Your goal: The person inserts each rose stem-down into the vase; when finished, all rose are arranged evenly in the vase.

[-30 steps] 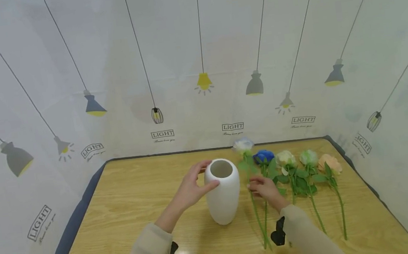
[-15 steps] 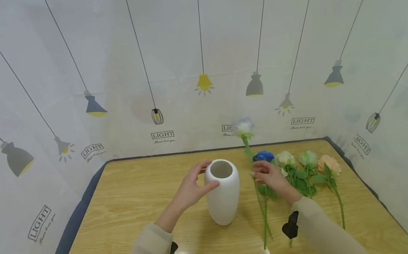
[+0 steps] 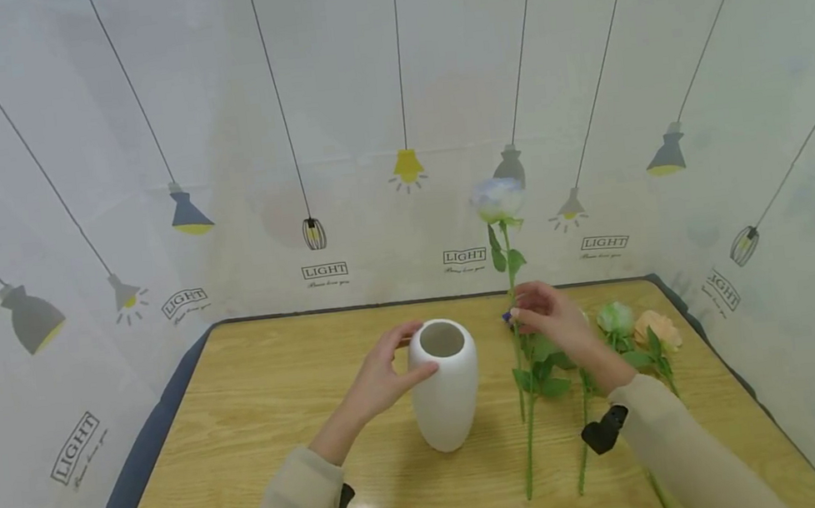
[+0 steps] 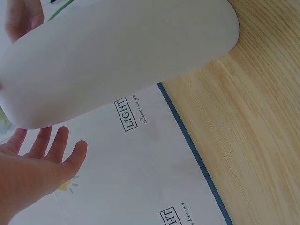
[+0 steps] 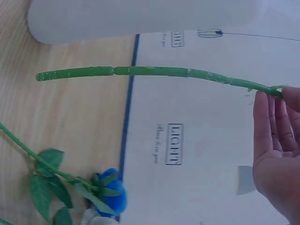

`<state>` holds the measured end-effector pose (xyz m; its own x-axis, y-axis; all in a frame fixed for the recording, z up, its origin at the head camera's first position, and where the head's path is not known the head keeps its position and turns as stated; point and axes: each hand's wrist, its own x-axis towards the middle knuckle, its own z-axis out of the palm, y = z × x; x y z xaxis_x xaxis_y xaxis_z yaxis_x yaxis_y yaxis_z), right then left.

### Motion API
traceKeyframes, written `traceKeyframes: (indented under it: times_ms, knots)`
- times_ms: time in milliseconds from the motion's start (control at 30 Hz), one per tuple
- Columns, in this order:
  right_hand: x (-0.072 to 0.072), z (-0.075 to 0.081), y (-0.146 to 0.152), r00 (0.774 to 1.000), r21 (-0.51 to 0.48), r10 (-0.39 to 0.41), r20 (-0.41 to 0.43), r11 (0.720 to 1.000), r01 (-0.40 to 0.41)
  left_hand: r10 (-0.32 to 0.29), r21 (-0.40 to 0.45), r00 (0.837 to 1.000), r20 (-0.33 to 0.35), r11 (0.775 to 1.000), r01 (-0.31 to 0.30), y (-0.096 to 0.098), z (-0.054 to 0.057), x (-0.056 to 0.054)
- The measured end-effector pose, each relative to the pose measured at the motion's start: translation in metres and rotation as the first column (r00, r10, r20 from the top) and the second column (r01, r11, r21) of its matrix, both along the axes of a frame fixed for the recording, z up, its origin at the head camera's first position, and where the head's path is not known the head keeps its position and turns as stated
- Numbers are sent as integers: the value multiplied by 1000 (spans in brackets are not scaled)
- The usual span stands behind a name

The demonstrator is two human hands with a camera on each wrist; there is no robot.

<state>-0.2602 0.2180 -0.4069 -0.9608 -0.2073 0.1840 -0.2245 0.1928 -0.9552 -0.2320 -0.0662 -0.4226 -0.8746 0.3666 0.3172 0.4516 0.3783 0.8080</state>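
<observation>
A white vase (image 3: 447, 404) stands upright on the wooden table. My left hand (image 3: 382, 378) holds it near the rim, thumb on the near side and fingers behind; the left wrist view shows the fingertips against its wall (image 4: 117, 61). My right hand (image 3: 559, 322) pinches the stem of a pale white-blue rose (image 3: 498, 200) between thumb and fingers. That rose is raised upright to the right of the vase, its stem (image 5: 150, 71) hanging free of the table. Behind my right hand lies a blue rose (image 5: 112, 192), mostly hidden in the head view.
On the right of the table (image 3: 274, 403) lie a green-white rose (image 3: 615, 319) and a peach rose (image 3: 658, 331), with leafy stems toward me. Another pale rose is mostly covered by my right hand. A patterned backdrop (image 3: 364, 200) rises behind the table.
My right hand has lifted the white-blue rose from beside the vase, moving up and slightly right. The left hand and the vase have stayed in place.
</observation>
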Motion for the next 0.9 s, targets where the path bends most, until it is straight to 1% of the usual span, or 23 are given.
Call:
traceKeyframes:
  times_ms: [133,233,300,433,467,533,633,700,900]
  knots:
    - [2,18,4,994,2,33,-105,999,-33,-3,7,1000,10,1000,2,-1,-1,0]
    - [3,31,4,985,-18,32,-172,999,-36,-5,13,1000,20,1000,5,-2,-1,-1]
    - [3,40,3,980,-39,31,-194,998,-39,-6,16,1000,26,1000,6,-2,-1,-1]
    - [4,58,1,980,-63,33,-196,997,-47,-4,13,999,45,1000,4,-3,1,-1]
    - [3,62,1,981,-63,31,-191,997,-44,-9,20,999,50,1000,8,-3,3,0]
    - [3,71,0,980,-65,32,-195,997,-46,-21,27,998,58,999,20,-3,11,5]
    - [2,84,0,972,-83,48,-229,994,-69,-39,42,997,74,998,36,-3,24,14]
    - [1,94,-1,963,-94,64,-262,991,-91,-45,36,996,74,998,42,-3,31,19]
    - [-1,123,-7,931,-131,115,-348,977,-169,-41,18,995,91,999,40,-3,36,22]
